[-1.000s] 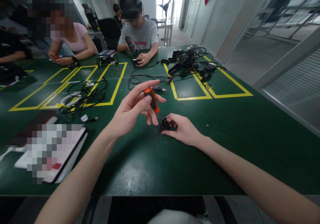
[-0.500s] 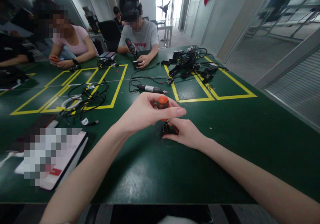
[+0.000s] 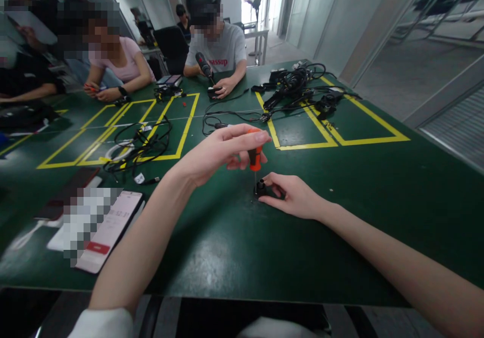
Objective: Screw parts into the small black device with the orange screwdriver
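My left hand [image 3: 227,149] is closed around the handle of an orange and black screwdriver [image 3: 256,159], its thumb lying over the top end. The thin shaft points down, and its tip meets a small black part [image 3: 259,191] on the green table [image 3: 212,257]. This part has a short round metal-looking tube standing up from it; its exact kind I cannot make out. From the right, my right hand [image 3: 289,194] pinches the part between thumb and fingers against the table. The curled fingers hide some of its right side.
Phones [image 3: 109,232] lie at the left. Tangled cables [image 3: 145,141] sit beyond them, and a larger black cable heap [image 3: 295,83] lies at the back right. Yellow tape [image 3: 308,147] marks the table. Across it, a person [image 3: 217,51] works with a power screwdriver [image 3: 204,66].
My left thumb now lies across the top of the screwdriver handle, and the hand sits higher, showing the shaft. The camera view has shifted slightly, sliding the scene rightward.
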